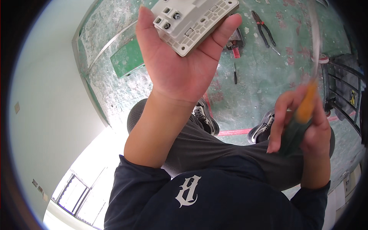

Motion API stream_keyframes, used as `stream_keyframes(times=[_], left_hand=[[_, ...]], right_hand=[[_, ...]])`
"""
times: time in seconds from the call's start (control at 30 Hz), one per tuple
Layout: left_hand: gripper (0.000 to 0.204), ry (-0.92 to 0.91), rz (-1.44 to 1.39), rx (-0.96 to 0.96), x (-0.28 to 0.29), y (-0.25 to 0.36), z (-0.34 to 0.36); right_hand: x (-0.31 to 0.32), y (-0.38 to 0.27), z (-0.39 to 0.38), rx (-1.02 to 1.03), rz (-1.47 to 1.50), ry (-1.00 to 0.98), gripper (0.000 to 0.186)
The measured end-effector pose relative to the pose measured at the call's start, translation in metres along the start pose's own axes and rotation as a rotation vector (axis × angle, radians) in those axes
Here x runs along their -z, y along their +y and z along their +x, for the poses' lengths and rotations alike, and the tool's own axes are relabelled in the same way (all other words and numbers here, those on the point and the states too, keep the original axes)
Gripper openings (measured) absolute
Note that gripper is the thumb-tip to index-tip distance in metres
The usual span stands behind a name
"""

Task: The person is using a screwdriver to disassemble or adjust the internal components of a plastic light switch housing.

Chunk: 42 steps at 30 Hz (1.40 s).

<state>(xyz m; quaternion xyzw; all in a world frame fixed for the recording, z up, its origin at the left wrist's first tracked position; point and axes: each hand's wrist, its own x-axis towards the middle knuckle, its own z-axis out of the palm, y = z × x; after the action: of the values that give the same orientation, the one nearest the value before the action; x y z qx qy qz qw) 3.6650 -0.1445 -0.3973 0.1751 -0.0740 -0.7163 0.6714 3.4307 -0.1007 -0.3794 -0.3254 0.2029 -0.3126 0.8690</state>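
My left hand (174,63) is raised near the top of the view and holds a beige wall socket module (193,19) with its back side up, screw terminals showing at its left corner. Thumb and fingers clamp it from both sides. My right hand (303,122) at the right is closed around a screwdriver (301,119) with a green and orange handle; its shaft points up and is blurred. The screwdriver stays apart from the socket module.
Below lies a green, paint-spattered floor (260,76) with red-handled pliers (264,30), a small screwdriver (234,73) and a small red tool (234,48). A black metal rack (341,92) stands at the right. A white wall (46,96) fills the left. My knees and shoes (205,115) are beneath.
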Motion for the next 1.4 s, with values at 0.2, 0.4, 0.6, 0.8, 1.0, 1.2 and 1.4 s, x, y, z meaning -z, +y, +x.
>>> stream_keyframes(times=[0.2,0.4,0.6,0.8,1.0,1.2,1.4], left_hand=[[0.072,0.002,-0.103,0.0,0.002,0.003,0.002],[0.07,0.187,-0.155,-0.011,-0.002,0.005,0.004],[0.068,0.101,-0.121,-0.045,0.013,0.001,0.008],[0.065,0.087,-0.1,-0.057,0.014,0.001,0.012],[0.062,0.207,-0.086,-0.049,0.006,-0.001,0.012],[0.06,0.178,-0.098,-0.061,0.009,-0.001,0.014],[0.06,0.09,0.128,-0.187,0.02,-0.004,0.017]], right_hand=[[0.016,-0.01,0.005,-0.21,-0.028,0.275,0.08],[0.017,-0.011,-0.009,0.208,-0.855,0.408,0.076],[0.024,-0.007,-0.013,0.331,-0.778,0.249,0.063],[0.03,-0.014,-0.005,0.248,-0.902,0.136,0.054],[0.026,-0.011,-0.002,0.213,-0.89,0.187,0.047],[0.019,-0.023,-0.008,0.016,-0.803,0.297,0.048],[0.013,-0.025,-0.005,-0.091,-0.54,0.414,0.048]])
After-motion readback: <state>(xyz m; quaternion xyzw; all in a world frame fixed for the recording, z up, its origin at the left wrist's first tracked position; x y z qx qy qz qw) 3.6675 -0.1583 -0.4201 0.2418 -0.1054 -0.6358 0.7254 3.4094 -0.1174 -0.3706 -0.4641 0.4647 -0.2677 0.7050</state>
